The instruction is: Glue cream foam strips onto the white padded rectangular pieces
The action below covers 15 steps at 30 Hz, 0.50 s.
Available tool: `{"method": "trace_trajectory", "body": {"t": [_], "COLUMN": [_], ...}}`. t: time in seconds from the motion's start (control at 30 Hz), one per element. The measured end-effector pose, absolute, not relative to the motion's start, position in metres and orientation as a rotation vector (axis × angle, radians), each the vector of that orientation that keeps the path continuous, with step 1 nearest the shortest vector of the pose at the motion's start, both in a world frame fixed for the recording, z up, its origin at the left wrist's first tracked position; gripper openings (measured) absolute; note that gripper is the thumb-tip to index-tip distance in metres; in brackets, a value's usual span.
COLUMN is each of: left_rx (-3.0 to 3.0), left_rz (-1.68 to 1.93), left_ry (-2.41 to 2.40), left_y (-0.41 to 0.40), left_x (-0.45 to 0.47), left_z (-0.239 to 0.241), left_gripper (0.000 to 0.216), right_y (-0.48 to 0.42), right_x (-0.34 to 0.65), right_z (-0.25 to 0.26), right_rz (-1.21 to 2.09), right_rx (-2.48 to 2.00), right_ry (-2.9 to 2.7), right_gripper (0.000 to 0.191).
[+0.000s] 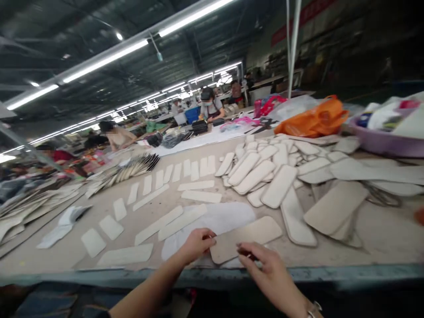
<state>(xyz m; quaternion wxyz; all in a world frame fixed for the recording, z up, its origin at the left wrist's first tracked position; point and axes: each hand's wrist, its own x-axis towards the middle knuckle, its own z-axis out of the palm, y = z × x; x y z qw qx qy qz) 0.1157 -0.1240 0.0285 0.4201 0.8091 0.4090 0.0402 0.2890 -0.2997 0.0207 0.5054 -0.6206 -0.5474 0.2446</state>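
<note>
A long beige panel with rounded corners [247,236] lies near the table's front edge, partly over a white sheet [232,213]. At its left end, my left hand [198,243] is closed, with thumb and fingers pinching the panel's edge. My right hand [266,264] is over the panel's lower edge, fingers curled and thumb close to the fingertips; whatever is between them is too small to make out. Pale strips [170,223] lie flat to the left of the sheet. To the right of the panel rests another long rounded piece [296,221].
A heap of pale rounded pieces [255,176] covers the right side, with larger beige panels [336,207] beside it. Farther back are an orange bag [314,119] and a purple basin [387,140]. Stacked sheets [122,174] lie at left. Co-workers [212,108] sit beyond the table.
</note>
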Motion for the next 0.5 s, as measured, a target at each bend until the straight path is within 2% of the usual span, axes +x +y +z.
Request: {"method": "trace_trajectory", "body": {"t": [0.17, 0.33, 0.5], "left_rx": [2.532, 2.82, 3.011], "left_rz": [0.229, 0.237, -0.043], "left_ry": [1.125, 1.272, 1.187], "left_y": [-0.12, -0.08, -0.044], "left_x": [0.037, -0.032, -0.066], "left_z": [0.029, 0.035, 0.035], "left_gripper": [0.03, 0.026, 0.023], "right_y": [-0.283, -0.276, -0.275], "right_x": [0.291, 0.286, 0.287], "right_z": [-0.017, -0.035, -0.036], "right_rz": [0.134, 0.046, 0.055], "right_rx": [-1.712, -1.799, -1.819], "right_ry": [-1.615, -1.813, -1.813], "right_gripper": [0.043, 0.037, 0.037]}}
